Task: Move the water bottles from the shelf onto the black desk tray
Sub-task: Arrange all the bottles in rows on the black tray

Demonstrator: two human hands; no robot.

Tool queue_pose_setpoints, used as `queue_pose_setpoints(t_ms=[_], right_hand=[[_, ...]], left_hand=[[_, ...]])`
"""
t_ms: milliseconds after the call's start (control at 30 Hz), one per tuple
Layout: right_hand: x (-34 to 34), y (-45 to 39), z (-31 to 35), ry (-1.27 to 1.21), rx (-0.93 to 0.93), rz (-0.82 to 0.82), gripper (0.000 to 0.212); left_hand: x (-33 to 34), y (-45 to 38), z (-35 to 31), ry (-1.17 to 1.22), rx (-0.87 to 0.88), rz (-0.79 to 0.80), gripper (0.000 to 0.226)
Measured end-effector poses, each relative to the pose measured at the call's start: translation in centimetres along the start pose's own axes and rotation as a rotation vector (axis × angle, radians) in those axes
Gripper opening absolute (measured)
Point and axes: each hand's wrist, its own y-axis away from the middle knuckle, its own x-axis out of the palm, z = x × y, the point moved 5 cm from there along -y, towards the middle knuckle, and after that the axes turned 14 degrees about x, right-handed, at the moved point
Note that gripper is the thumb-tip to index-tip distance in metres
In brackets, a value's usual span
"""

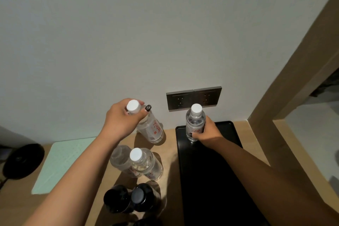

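Note:
A long black tray [216, 174] lies on the wooden desk at the right. My right hand [209, 133] grips a clear water bottle [194, 121] with a white cap, standing upright at the tray's far end. My left hand [122, 118] holds the neck of a second clear bottle [152, 128], tilted, its base on the wood left of the tray. A third white-capped bottle [145, 163] stands on the wood nearer to me, beside another clear bottle [121, 158] partly hidden by my left forearm.
Two dark-capped bottles [128, 198] stand at the near edge of the desk. A pale green mat [60, 161] and a round black object [23, 159] lie to the left. A grey socket panel [193, 100] is on the wall. A wooden frame [286, 97] rises at the right.

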Motion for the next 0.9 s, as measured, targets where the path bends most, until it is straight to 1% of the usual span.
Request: queue_pose_setpoints(t_ms=[67, 100, 133, 167, 200, 267, 333, 400, 433, 500, 567, 633, 700, 767, 833, 867, 900], right_hand=[[0.0, 1.0, -1.3, 0.067, 0.222, 0.012, 0.087], [0.1, 2.1, -2.0, 0.097, 0.319, 0.043, 0.092], [0.2, 3.3, -2.5, 0.109, 0.347, 0.077, 0.093], [0.3, 4.5, -2.6, 0.109, 0.31, 0.094, 0.09], [0.3, 5.6, -2.5, 0.108, 0.232, 0.083, 0.085], [0.2, 8.0, -1.9, 0.076, 0.038, 0.001, 0.077], [0.2, 9.9, -1.2, 0.012, -0.157, -0.059, 0.076], [0.5, 10.9, -1.1, -0.028, -0.297, -0.073, 0.078], [0.5, 11.2, -1.3, -0.044, -0.331, -0.079, 0.076], [0.1, 11.0, -2.2, -0.067, -0.376, -0.122, 0.064], [-0.6, 10.5, -3.1, -0.06, -0.362, -0.164, 0.057], [-1.2, 9.3, -4.1, -0.061, -0.335, -0.183, 0.055], [-2.0, 7.9, -4.5, -0.053, -0.308, -0.236, 0.055], [-2.9, 6.1, -5.3, -0.086, -0.255, -0.303, 0.054], [-3.8, 4.1, -6.3, -0.138, -0.154, -0.301, 0.055], [-4.2, 3.2, -6.8, -0.169, -0.117, -0.295, 0.055], [-4.6, 2.4, -7.1, -0.188, -0.093, -0.301, 0.052]], left_hand=[[0.4, 0.1, -1.5, 0.011, 0.031, 0.036, 0.016], [0.6, 0.2, -2.3, 0.014, 0.045, 0.06, 0.018], [1.0, 0.4, -3.0, 0.017, 0.06, 0.089, 0.019], [1.6, 0.5, -3.7, 0.018, 0.075, 0.125, 0.021], [2.2, 0.8, -4.4, 0.017, 0.09, 0.165, 0.022], [3.8, 1.3, -5.5, -0.001, 0.126, 0.267, 0.024], [5.8, 2.0, -6.3, -0.031, 0.162, 0.391, 0.028], [7.9, 2.7, -6.9, 0.0, 0.175, 0.492, 0.03], [8.9, 3.1, -7.1, 0.034, 0.173, 0.528, 0.03], [10.7, 3.5, -7.2, 0.093, 0.168, 0.582, 0.03], [12.1, 3.8, -7.5, 0.106, 0.174, 0.622, 0.03], [13.2, 4.0, -7.8, 0.076, 0.2, 0.642, 0.035], [13.5, 3.6, -8.5, 0.045, 0.248, 0.6, 0.048], [12.9, 2.4, -8.9, 0.091, 0.247, 0.443, 0.06], [12.1, 0.8, -8.7, 0.081, 0.264, 0.238, 0.064], [11.9, 0.1, -8.4, 0.009, 0.291, 0.181, 0.063], [12.0, -0.4, -8.1, -0.073, 0.321, 0.165, 0.062]])
